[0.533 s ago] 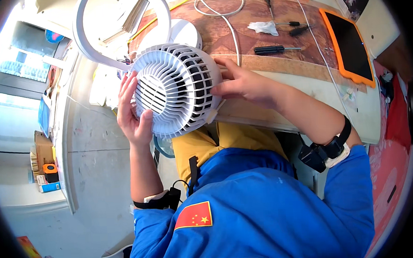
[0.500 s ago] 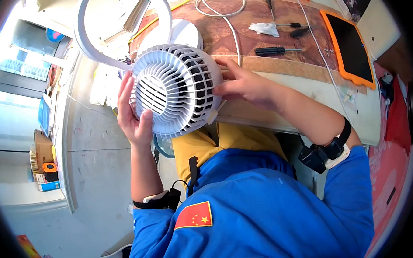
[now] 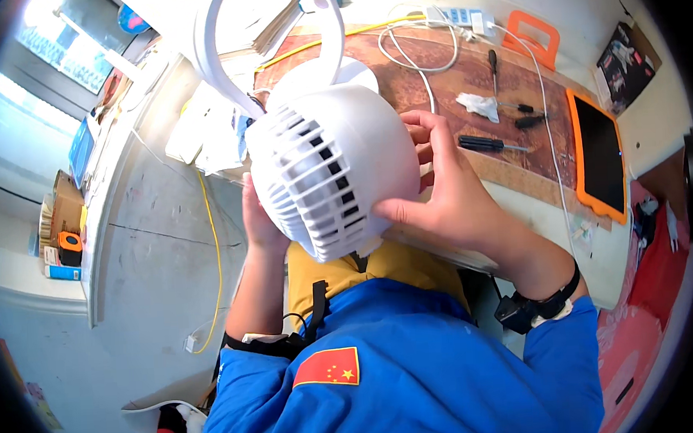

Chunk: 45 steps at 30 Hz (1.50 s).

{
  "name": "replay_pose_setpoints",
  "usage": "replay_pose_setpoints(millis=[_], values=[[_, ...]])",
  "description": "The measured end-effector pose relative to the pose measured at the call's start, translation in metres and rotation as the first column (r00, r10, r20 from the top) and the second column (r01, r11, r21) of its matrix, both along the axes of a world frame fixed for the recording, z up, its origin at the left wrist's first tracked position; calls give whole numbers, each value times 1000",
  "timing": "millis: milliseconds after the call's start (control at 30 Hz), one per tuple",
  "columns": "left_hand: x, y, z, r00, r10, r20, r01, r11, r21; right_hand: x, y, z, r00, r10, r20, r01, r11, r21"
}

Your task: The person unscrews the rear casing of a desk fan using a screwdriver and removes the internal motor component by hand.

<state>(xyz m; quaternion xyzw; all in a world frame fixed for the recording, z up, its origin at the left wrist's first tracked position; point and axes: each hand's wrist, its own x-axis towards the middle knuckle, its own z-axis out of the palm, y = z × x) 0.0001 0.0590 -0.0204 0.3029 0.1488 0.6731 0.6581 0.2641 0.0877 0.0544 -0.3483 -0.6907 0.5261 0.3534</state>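
Observation:
I hold a white round fan housing (image 3: 328,170) with slotted vents up in front of me, above my lap. My left hand (image 3: 259,221) grips its left side from behind, mostly hidden by the housing. On the right, my right hand (image 3: 439,188) wraps the rim, thumb low on the edge and fingers on the back. A white ring-shaped stand (image 3: 224,58) rises from the fan toward the top of the view. A black-handled screwdriver (image 3: 488,144) lies on the brown desk mat (image 3: 464,77) just beyond my right hand.
An orange-cased tablet (image 3: 598,156) lies at the desk's right. Farther back are a second screwdriver (image 3: 494,64), a crumpled white tissue (image 3: 478,104), white cables (image 3: 425,71) and a power strip (image 3: 453,15). A yellow cable (image 3: 211,247) hangs down over the grey floor at left.
The fan housing has turned, so its vented face now points left and down and the smooth back shows. My right hand has shifted round to the rim.

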Motion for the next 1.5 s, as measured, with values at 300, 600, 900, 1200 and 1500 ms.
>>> replay_pose_setpoints(millis=[300, 600, 900, 1200, 1500], values=[[36, 16, 0, 976, 210, -56, -215, 970, -117, -2, 17, 18, 989, -85, 120, 32, 921, 388], [32, 23, -29, 981, 187, 51, -181, 979, -96, 2, 36, 16, 992, 78, 96, -103, 950, 296], [32, 18, -35, 988, 18, 157, -29, 997, 67, 6, 41, 15, 969, 201, 145, -232, 939, 252], [37, 14, -25, 984, 177, 4, -177, 983, -42, 12, 46, 14, 968, 215, 130, -244, 924, 295], [23, 2, -15, 998, 66, 11, -66, 998, -9, 15, 53, 8, 967, 255, 18, -256, 962, 98]])
